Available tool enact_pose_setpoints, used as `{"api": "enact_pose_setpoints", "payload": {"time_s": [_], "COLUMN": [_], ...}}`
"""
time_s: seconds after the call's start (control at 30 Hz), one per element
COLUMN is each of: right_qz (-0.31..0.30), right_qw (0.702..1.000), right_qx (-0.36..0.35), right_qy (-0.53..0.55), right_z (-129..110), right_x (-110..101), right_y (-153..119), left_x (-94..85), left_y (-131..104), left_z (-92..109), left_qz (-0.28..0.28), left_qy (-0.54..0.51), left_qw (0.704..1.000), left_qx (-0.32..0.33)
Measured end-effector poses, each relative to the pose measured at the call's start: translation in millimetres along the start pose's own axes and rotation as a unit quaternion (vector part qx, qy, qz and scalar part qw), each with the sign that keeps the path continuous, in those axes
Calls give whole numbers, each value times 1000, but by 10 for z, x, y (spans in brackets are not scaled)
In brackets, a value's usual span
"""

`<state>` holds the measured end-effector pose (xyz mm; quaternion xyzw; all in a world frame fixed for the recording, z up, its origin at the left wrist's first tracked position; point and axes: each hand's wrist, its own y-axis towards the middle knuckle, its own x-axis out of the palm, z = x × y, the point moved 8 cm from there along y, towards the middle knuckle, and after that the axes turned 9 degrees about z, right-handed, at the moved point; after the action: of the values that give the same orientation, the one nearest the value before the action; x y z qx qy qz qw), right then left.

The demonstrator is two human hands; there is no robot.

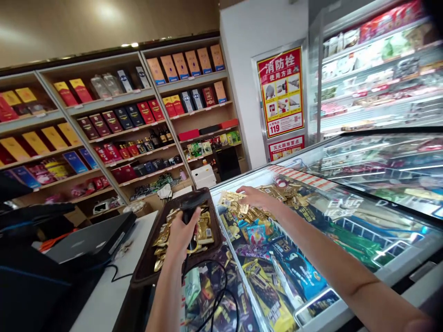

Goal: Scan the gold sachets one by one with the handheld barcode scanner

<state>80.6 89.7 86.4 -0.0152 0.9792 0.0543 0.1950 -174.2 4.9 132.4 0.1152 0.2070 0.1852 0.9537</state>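
My left hand (183, 230) is wrapped round the handle of a black handheld scanner (190, 205), above a dark brown tray (138, 271). Gold-wrapped packets (206, 228) lie in that tray beneath the scanner. My right hand (254, 198) reaches into an open chest freezer (238, 265), its fingers on a gold packet (233, 200) at the freezer's far left corner. More gold packets lie beneath and beside this hand. Blue, yellow and purple ice cream packets (258, 235) fill the freezer nearer to me.
A black cable (224, 290) loops below the scanner over more packets. To the left, a dark device (93, 237) stands on a white counter (143, 230). Shelves (126, 94) of boxes line the back wall. On the right, the freezer's glass lid (380, 184) adjoins a lit display cooler (374, 69).
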Motion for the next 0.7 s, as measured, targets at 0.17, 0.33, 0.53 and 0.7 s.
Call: {"api": "enact_pose_setpoints", "payload": {"time_s": [0.17,0.33,0.53,0.7], "right_qz": [30,27,27,48], "right_qw": [998,999,999,996], "right_qx": [0,-22,-33,-49], "right_qy": [-56,-41,-32,-65], "right_z": [-109,-166,-161,-148], "right_x": [-272,-349,-334,-386], "right_y": [-35,-59,-48,12], "left_x": [296,334,298,283], "left_y": [-88,-140,-180,-171], "left_z": [18,82,147,149], "left_qz": [-75,-89,-81,-75], "left_qy": [25,49,38,39], "left_qw": [997,994,995,995], "left_qx": [20,40,50,48]}}
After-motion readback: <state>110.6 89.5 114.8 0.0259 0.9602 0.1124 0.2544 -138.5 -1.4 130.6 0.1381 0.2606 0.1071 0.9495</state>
